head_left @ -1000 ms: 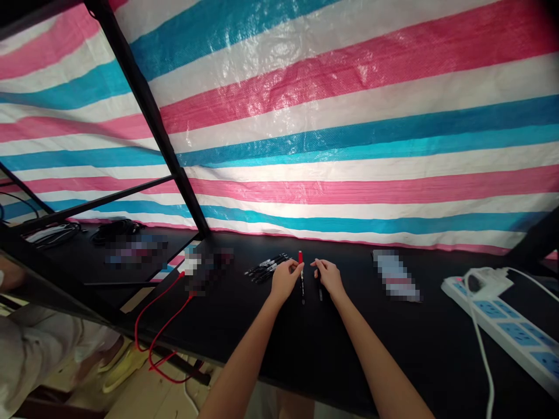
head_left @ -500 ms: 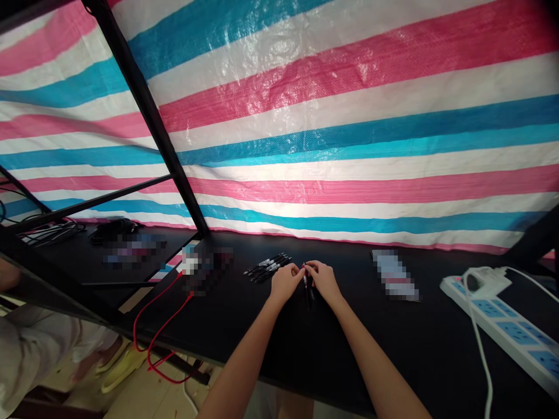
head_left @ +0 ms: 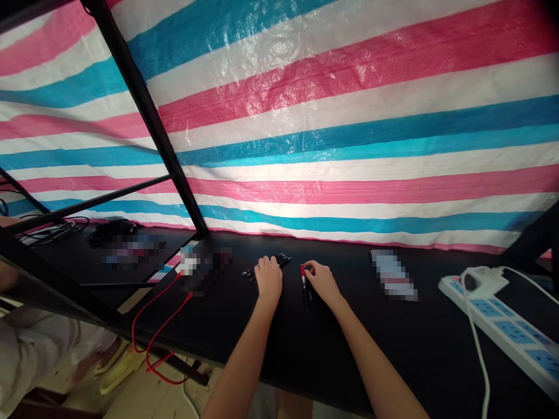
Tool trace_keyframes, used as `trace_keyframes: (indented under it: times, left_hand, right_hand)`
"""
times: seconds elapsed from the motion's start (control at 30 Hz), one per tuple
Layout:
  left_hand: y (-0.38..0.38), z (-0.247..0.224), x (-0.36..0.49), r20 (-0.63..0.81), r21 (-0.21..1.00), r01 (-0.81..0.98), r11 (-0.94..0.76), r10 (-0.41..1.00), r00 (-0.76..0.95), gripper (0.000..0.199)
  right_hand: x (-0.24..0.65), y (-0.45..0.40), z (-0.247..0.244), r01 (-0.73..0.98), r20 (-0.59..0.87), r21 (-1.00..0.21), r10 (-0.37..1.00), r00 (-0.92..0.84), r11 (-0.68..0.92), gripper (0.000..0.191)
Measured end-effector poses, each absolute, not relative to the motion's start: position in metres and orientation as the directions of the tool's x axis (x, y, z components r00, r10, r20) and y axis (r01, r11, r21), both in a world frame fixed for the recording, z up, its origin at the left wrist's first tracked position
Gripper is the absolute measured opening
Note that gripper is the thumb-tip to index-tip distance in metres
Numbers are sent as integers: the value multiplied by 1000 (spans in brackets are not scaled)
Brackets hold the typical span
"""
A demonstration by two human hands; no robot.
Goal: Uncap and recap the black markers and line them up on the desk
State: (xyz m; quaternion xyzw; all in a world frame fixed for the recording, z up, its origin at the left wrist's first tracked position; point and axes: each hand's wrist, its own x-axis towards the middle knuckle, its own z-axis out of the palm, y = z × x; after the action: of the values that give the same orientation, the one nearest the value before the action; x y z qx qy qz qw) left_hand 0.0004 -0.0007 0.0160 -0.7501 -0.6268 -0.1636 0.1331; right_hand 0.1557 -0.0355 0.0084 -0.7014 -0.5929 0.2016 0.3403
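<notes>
My left hand (head_left: 269,278) lies palm down over a pile of black pens (head_left: 283,260), its fingers stretched forward and a little apart. It covers much of the pile, and whether it grips a pen there is hidden. My right hand (head_left: 322,280) pinches a red-topped pen (head_left: 303,279) between thumb and fingers near its upper end. That pen is held with its red end away from me and its dark end toward me. A second dark shape, likely another pen, shows close beside it, partly hidden.
Right of my hands lies a blurred pale packet (head_left: 395,276). A white power strip (head_left: 493,326) with plugs and a white cable sits at the right. Red cables (head_left: 151,302) hang over the black table's left edge (head_left: 174,337). A black metal post (head_left: 148,110) rises at left; another person sits beyond.
My left hand has left the pen at my right hand and moved left onto the pile. My right hand stays nearly in place, and the pen's red end now shows.
</notes>
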Motion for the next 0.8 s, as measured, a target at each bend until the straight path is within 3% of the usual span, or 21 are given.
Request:
trace_keyframes:
  times: [0.23,0.4,0.6,0.8]
  left_hand:
    - [1,12,3,409,-21,973,-230,886,218,14]
    - [1,11,6,427,-12,945,-326,853,300,18]
    - [-3,15,13,474,39,866,-499,772,423,20]
    - [-10,21,17,493,55,811,-583,722,485,18]
  right_hand:
    - [156,-34,5,669,110,-738,964,244,-85,22]
    - [160,-28,0,552,105,-832,967,233,-43,25]
    - [158,-22,0,130,60,-991,977,202,33,46]
    - [159,-24,7,-166,44,-982,965,259,89,53]
